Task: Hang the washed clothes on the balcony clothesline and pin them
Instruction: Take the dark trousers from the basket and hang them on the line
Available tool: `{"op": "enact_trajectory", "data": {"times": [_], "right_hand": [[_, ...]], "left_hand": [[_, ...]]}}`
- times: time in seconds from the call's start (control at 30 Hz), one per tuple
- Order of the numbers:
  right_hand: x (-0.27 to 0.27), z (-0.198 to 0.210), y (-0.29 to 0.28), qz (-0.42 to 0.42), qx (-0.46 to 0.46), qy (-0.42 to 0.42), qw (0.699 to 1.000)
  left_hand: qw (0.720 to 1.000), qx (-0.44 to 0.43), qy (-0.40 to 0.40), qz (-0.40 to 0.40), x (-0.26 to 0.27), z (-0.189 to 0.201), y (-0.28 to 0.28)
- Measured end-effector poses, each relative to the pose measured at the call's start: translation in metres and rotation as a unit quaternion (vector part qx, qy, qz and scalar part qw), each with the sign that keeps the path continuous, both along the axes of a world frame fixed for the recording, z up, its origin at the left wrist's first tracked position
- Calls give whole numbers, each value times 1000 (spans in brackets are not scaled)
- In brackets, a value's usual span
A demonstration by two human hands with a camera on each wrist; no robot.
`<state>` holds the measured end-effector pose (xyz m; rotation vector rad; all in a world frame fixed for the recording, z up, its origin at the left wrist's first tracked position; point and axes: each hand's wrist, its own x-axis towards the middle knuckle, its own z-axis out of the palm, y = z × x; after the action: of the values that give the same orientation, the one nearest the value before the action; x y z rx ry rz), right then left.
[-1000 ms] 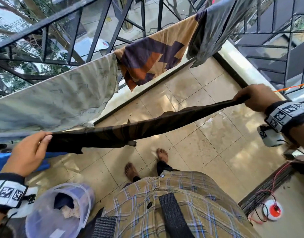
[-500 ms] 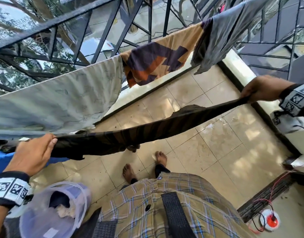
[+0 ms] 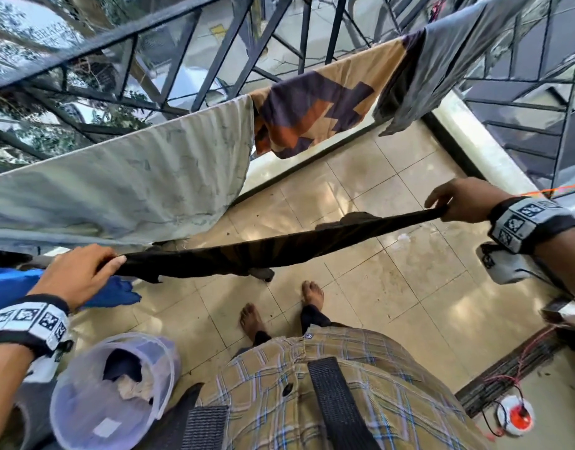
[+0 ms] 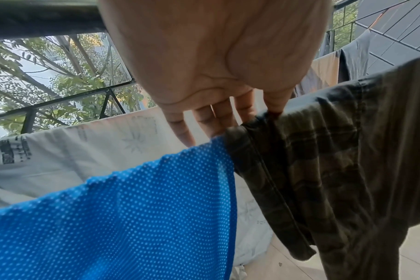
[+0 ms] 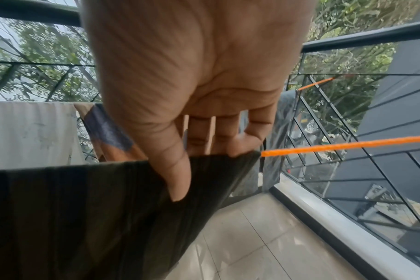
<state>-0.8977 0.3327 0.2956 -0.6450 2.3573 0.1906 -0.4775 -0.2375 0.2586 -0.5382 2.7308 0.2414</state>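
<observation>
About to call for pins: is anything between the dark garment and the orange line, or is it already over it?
Nothing visible is in the way. The dark plaid garment already drapes the orange clothesline, held at each end by the left hand and right hand.

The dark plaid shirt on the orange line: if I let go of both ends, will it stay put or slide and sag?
The dark plaid shirt is floppy: it drapes over the orange line and hangs in folds. Probably it stays, since cloth falls on both sides, though no pin is visible. It may bunch where the left hand and right hand now pinch its ends.

Beige tiled floor (image 3: 409, 287) (wet-looking, glossy) carries a clear plastic bucket (image 3: 84, 401) and two bare feet (image 3: 313, 293).
</observation>
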Motion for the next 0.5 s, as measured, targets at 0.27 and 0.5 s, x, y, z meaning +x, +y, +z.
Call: {"op": "enact_trajectory", "data": {"times": [0.27, 0.5], "right_hand": [[45, 5, -63, 37, -28, 42, 998], [92, -8, -135, 98, -63, 40, 992]], "left_hand": [[999, -5, 32, -3, 4, 7, -6], [983, 63, 170, -37, 11, 30, -19]]}}
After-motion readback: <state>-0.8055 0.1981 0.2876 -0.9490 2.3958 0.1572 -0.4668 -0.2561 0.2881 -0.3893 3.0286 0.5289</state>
